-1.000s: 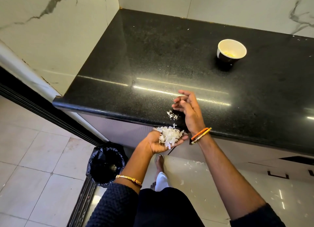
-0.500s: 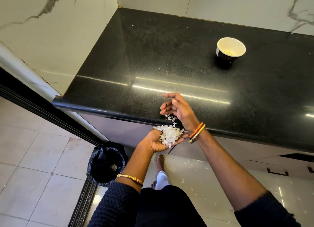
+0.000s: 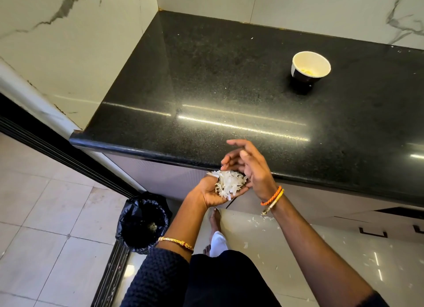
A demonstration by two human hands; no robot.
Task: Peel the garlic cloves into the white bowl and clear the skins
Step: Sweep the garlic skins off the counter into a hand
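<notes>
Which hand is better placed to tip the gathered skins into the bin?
Left. The left hand already cups the pile of garlic skins below the counter edge, on the side nearer the black-lined bin. The right hand is open above the pile, farther from it.

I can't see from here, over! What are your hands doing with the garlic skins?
Left hand cupped, holding skins below counter edge. Right hand open beside pile. Bowl on counter. Bin on floor at left, nothing between.
</notes>
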